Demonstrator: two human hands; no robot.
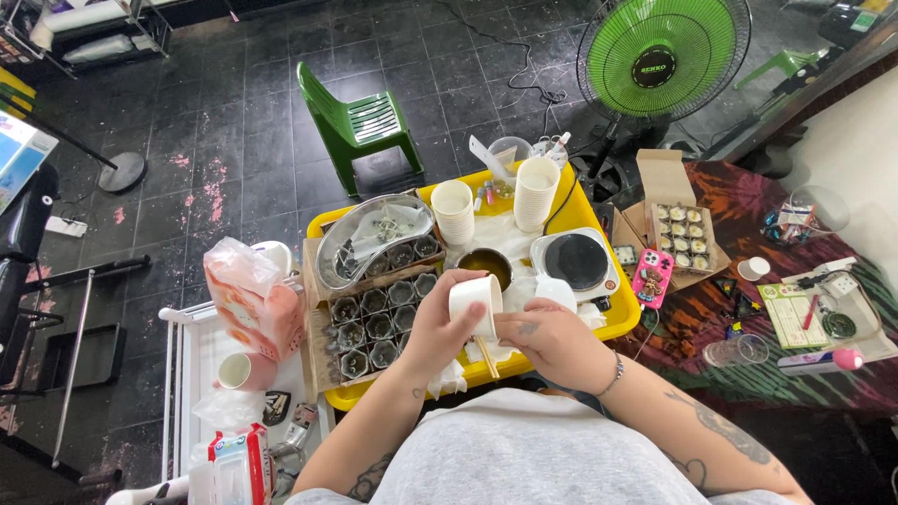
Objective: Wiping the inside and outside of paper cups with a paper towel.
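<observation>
The left hand (pixel 440 323) is raised over the near part of a yellow plastic tray (pixel 613 323), fingers wrapped round a white paper cup (pixel 474 301) that is tipped on its side, mouth toward the right hand. The right hand (pixel 547 337) sits just beside it, fingers curled at the cup's rim; whether it pinches anything I cannot tell. A thin wooden stick (pixel 486 357) slants down below the cup.

Little open room lies ahead. Just beyond the left hand stands a small dark metal pot (pixel 486 265); to its left, a cardboard tray of small dark moulds (pixel 379 323). Beyond the right hand sits a white electric hotplate with a black round top (pixel 572 262), and two stacks of white paper cups (pixel 536 192) stand farther off. The tray's near edge runs under both wrists.
</observation>
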